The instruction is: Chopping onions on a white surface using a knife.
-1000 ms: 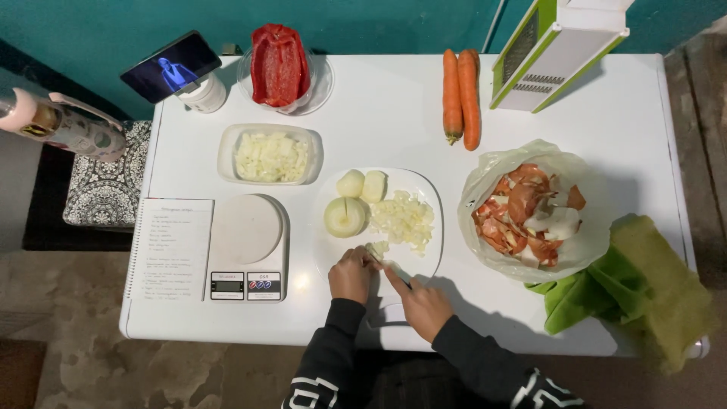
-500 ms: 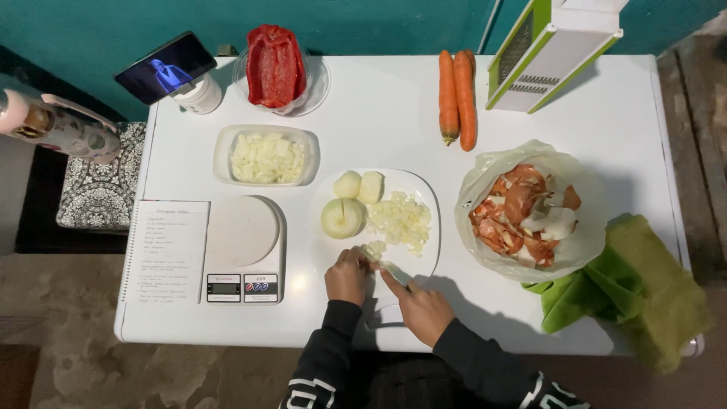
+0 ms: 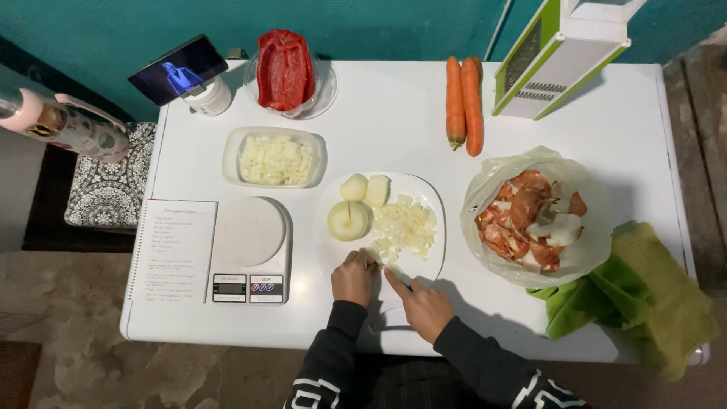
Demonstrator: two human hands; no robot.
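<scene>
Both hands (image 3: 390,291) pinch onion (image 3: 376,257) at the white board's (image 3: 432,204) near edge.

You stand at 1 white counter (image 3: 394,106) set against a teal wall (image 3: 379,23). Mottled grey-brown floor (image 3: 68,318) lies at left; a patterned black-and-white stool (image 3: 102,193) sits beside it. Lighting even.
</scene>
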